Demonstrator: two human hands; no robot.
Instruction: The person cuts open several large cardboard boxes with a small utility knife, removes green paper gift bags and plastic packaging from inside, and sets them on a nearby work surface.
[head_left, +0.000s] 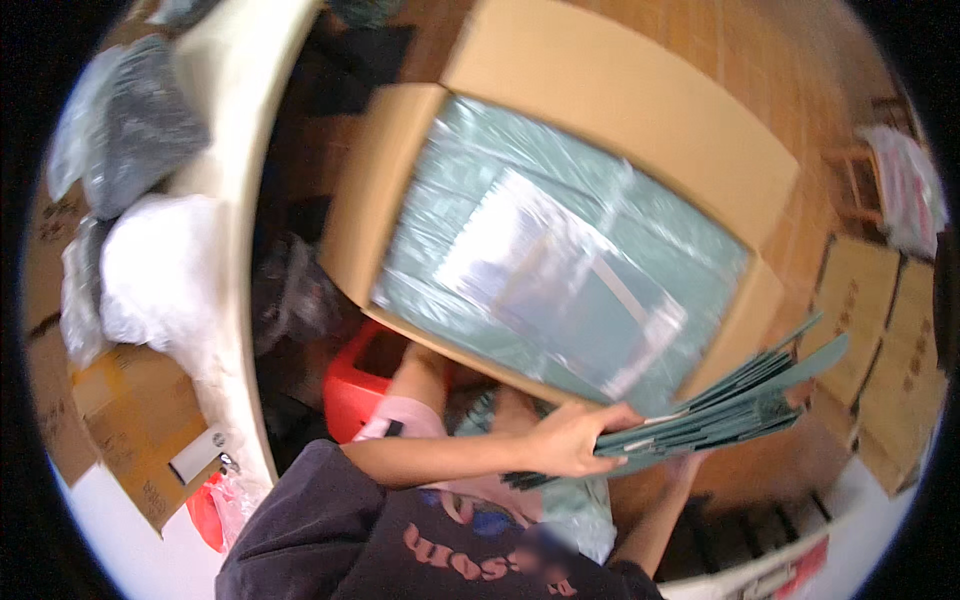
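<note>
A thick bundle of thin dark green sheets (705, 424) is held in front of my body, its right end fanned out. My left hand (574, 442) grips the bundle's left end, thumb on top. Under and behind the right part is my right hand (686, 466), mostly hidden, with fingertips showing near the far end. Just beyond my hands stands an open cardboard box (600, 64) with its flaps spread. Green packs in clear plastic wrap (450, 187) fill it. On top lies a clear plastic bag (555, 277) with a pale strip.
Left of the box runs a pale table edge (262, 187), bearing plastic-wrapped bundles (142, 127) and a cardboard piece (139, 427). A red plastic stool (349, 390) stands below the box. Closed cartons (855, 322) with writing stand at right, near a wooden chair (855, 184).
</note>
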